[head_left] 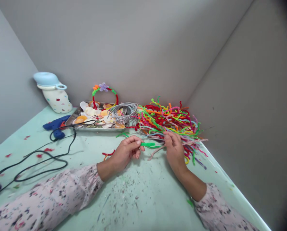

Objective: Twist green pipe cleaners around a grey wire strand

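My left hand (pixel 127 150) pinches a short bright green pipe cleaner (pixel 147 144) between thumb and index finger, its free end pointing right. My right hand (pixel 174 150) is at the near edge of a tangled pile of multicoloured pipe cleaners (pixel 167 117). Its thumb and fingers are drawn together; what lies between them is hidden. A pale pink pipe cleaner (pixel 155 153) sticks out just left of that hand. Behind my left hand, a coil of grey wire (pixel 124 112) rests over the right part of a metal tray (pixel 97 129) of shells.
A headband (pixel 105 88) with flowers stands in the tray. Left of it are a blue glue gun (pixel 58 125) with a black cord (pixel 59 157) looping over the table, and a white bottle (pixel 58 99) with a blue lid. Grey walls enclose the back and right.
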A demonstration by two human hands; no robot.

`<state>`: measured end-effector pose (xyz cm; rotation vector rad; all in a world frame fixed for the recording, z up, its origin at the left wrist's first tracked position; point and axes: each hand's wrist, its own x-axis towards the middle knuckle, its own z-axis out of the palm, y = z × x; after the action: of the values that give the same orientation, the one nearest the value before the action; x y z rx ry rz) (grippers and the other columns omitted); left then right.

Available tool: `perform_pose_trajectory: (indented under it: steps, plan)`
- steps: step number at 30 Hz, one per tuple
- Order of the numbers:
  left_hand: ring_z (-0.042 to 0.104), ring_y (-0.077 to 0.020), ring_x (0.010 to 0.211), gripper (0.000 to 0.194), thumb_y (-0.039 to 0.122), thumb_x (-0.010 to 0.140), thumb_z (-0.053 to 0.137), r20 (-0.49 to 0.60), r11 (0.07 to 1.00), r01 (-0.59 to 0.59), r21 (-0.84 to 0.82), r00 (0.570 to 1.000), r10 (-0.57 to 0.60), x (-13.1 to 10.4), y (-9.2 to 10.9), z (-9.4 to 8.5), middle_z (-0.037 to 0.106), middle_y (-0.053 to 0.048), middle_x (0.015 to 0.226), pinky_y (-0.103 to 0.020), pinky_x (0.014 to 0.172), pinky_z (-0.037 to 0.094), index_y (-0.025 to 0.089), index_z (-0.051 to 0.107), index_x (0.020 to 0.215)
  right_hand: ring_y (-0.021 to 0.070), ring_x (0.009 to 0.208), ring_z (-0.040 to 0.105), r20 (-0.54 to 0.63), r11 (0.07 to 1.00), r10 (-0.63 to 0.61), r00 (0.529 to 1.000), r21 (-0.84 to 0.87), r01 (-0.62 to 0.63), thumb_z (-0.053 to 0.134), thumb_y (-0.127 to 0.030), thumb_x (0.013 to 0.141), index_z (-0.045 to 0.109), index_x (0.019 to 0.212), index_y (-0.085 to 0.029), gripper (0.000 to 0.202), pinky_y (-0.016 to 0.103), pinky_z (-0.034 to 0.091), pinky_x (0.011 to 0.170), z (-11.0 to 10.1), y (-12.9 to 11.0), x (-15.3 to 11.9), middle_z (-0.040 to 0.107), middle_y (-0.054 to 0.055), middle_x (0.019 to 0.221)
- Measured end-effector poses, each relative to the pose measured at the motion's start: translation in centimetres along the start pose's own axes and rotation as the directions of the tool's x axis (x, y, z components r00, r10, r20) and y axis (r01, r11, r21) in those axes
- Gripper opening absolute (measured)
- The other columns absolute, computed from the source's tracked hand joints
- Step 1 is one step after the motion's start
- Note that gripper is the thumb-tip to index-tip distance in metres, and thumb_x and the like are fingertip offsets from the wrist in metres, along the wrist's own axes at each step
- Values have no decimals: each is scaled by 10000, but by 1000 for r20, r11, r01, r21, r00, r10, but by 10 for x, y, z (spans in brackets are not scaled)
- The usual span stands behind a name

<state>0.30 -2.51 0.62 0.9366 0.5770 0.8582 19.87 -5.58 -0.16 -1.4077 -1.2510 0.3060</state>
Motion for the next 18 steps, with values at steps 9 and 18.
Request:
perform_pose_trajectory:
  steps: [9,18]
  plan:
    - [499,-53,469,96,233,783,624,16,992,-10,122,1000,8,-6,1,4,657,-17,727,-169,459,338,166,575,832,220,967,558,146,957,83,986,264,-120,502,-459,879,641,734,-189,336,383,445,881,2,12,2,623,73,1001]
    - [535,-114,525,260,395,868,519,132,922,-161,352,984,122,-22,1,15,640,-43,689,-222,504,370,163,626,914,185,864,585,124,941,26,992,333,-66,513,-405,880,651,777,-195,271,330,463,804,-1,4,-3,621,48,904]
